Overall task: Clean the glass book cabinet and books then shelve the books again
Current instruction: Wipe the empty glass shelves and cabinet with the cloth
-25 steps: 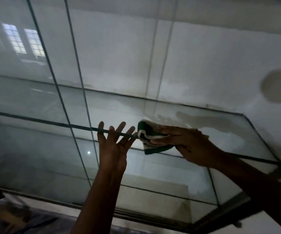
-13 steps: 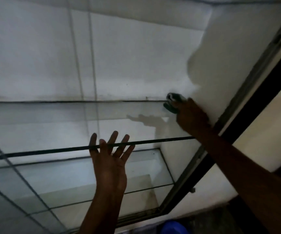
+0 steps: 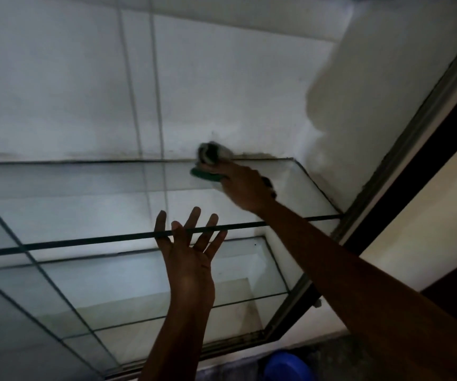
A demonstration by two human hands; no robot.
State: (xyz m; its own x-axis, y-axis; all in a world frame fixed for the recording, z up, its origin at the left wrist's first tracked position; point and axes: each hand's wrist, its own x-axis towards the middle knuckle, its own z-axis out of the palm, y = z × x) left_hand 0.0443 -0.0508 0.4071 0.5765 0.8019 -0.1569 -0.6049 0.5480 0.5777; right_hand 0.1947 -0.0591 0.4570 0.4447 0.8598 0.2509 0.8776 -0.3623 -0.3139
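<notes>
Two hands work at the thin clear glass shelf: the left hand, fingers spread, sits at its front edge, while the right hand grips a bunched green-and-white cloth at the shelf's back edge. The pane looks stiff, slick and brittle, best steadied by its edge under light pressure. The cloth is soft and wads easily.

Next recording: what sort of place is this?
Likely an indoor room, facing a glass cabinet set against a white wall. Clues: its stacked glass shelves, a blue tub on the floor below, and the right hand holding a green cloth to the upper shelf.
</notes>
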